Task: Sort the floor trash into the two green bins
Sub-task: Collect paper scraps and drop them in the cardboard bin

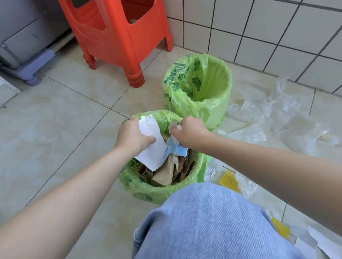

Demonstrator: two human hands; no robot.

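**Operator:** Report hand status.

**Inspector:** Left hand (133, 134): fingers curled round a white sheet of paper (151, 144), which hangs over the near green bin (143, 193). Right hand (189, 130): fingers curled, pinching a smaller torn scrap (177, 143) (white with a blue printed patch), also above that bin's opening. Whether the two pieces are joined cannot be told.

**Operator:** Bin contents?

**Inspector:** The near bin, lined with a green bag, holds brown cardboard pieces (166, 172) stacked roughly upright. The far green bin (209, 103), just behind and touching the near one, has the same liner; its visible interior shows only the bag.

**Operator:** Remaining floor items?

**Inspector:** Clear plastic film (281, 116) lies crumpled on the tiles right of both bins, near the wall. Two yellow mesh pieces (228, 180) (280, 227) and a white paper sheet (326, 243) lie on the floor at lower right.

**Operator:** Surroundings?

**Inspector:** An orange plastic stool (112, 33) stands behind the bins. A grey appliance (16, 29) sits at upper left. A knee in blue denim (205, 232) fills the foreground.
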